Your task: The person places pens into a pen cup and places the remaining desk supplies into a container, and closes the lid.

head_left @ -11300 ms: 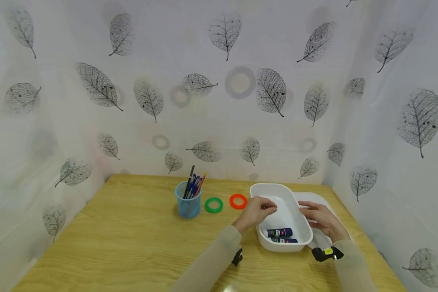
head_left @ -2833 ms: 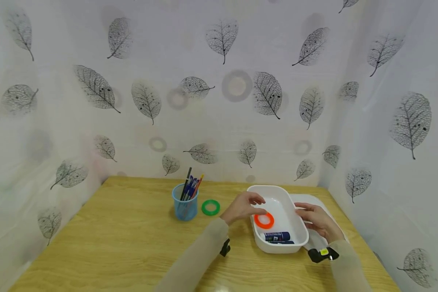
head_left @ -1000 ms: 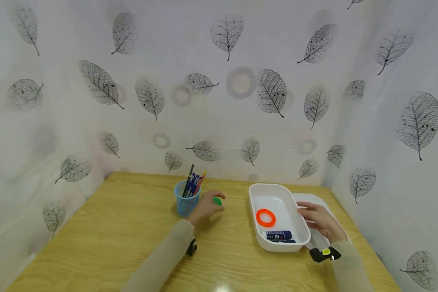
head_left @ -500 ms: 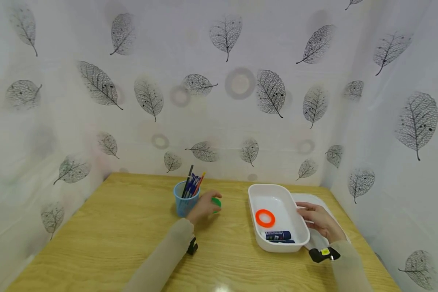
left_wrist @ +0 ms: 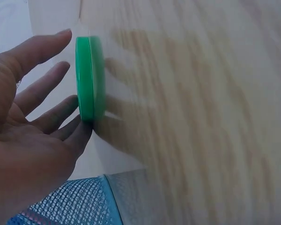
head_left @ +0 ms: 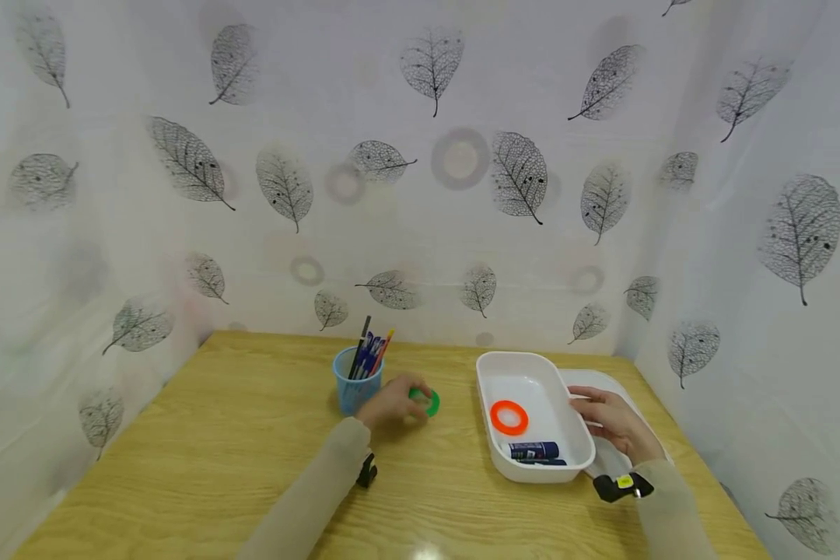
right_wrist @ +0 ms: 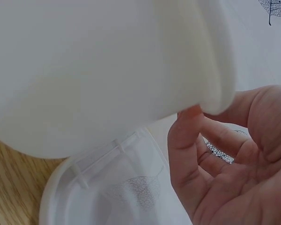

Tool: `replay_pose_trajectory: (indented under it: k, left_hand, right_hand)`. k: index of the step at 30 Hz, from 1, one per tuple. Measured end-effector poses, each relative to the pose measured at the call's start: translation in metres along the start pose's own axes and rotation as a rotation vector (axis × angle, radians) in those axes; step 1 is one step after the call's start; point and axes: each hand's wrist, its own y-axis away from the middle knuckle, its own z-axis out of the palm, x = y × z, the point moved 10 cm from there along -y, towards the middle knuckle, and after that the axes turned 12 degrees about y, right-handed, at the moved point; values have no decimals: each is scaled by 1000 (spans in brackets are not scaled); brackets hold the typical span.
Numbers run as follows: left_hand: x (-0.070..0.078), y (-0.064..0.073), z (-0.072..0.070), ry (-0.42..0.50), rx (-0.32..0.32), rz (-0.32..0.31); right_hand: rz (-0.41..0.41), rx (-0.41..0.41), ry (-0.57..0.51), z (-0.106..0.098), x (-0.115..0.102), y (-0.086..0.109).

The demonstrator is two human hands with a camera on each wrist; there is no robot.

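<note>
A roll of green tape [head_left: 432, 403] lies flat on the table beside the blue pen cup. My left hand [head_left: 394, 400] is over its left side, fingers loosely curved; in the left wrist view one lower finger seems to touch the edge of the green tape [left_wrist: 88, 79], while the thumb stays apart from it. With my right hand [head_left: 616, 420] I hold the right rim of a white plastic box [head_left: 542, 473]. In the right wrist view, thumb and finger pinch the rim of the box [right_wrist: 215, 70]. Inside lie a roll of orange tape [head_left: 495, 420] and two dark blue glue sticks [head_left: 534, 450].
The light blue mesh cup [head_left: 353, 395], filled with several pens [head_left: 369, 358], stands close behind my left hand. A white lid [head_left: 602, 381] lies right of the box, partly under my right hand. A leaf-patterned curtain [head_left: 420, 233] borders the wooden table [head_left: 217, 435].
The orange tape came into the box earlier. My left hand then went left to the green tape, which has just shifted slightly to the right. My right hand stays at the rim.
</note>
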Motion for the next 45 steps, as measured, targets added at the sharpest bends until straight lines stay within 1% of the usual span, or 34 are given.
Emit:
replay_pose_trajectory:
  k: [5, 14, 19, 23, 31, 34, 37, 41, 43, 45]
  left_hand:
    - [4, 2, 1, -36, -30, -7]
    - [5, -1, 9, -92, -88, -17]
    - [7, -5, 11, -143, -118, 7]
    - [9, -8, 12, -158, -134, 27]
    - [8, -10, 13, -183, -138, 47]
    - [11, -10, 11, -192, -137, 75]
    - [11, -10, 10, -180, -134, 96]
    - [11, -10, 9, -115, -126, 97]
    - [14, -9, 8, -78, -118, 107]
    - [20, -10, 7, -59, -108, 132]
  right_hand:
    - [3, 2, 1, -1, 0, 1]
    - [6, 6, 0, -1, -1, 1]
    - [8, 9, 5, 0, -2, 1]
    - [-2, 14, 3, -1, -3, 2]
    - [-16, 6, -9, 0, -2, 0]
    - [-14, 6, 2, 0, -1, -1]
    - [-3, 15, -3, 1, 0, -1]
    - [-12, 13, -3, 1, 0, 0]
    - [-14, 10, -4, 1, -2, 1]
    - [-11, 9, -7, 1, -2, 1]
